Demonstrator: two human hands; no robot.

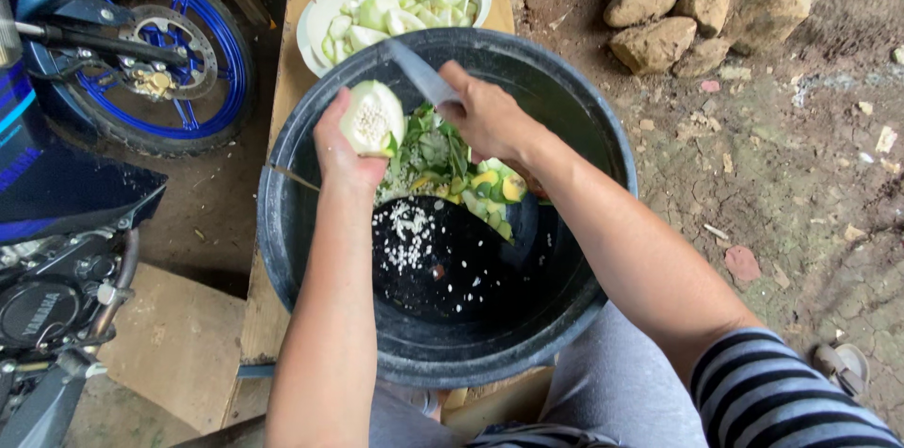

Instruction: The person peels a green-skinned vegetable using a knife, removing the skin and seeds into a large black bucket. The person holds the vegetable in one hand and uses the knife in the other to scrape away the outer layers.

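Firmly, the left hand (341, 142) is gripping a halved pale-green vegetable (372, 119), seeds showing, above the black tub (292, 222). Meanwhile the right hand (490, 114) is closing around a knife (421, 73), blade beside the cut face. Peelings (452, 170) are lying below, and a white bowl (325, 6) of slices is sitting behind.

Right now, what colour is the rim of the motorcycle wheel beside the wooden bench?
Bright blue rim, inside a black tyre; the head view shows it clearly, top left.

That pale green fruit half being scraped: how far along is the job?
Done: cut pale pieces fill the white oval dish; peels and white seeds lie in the black round tub. In hand: left hand holds the seeded pale green fruit half, right hand the knife. Left: its seeds.
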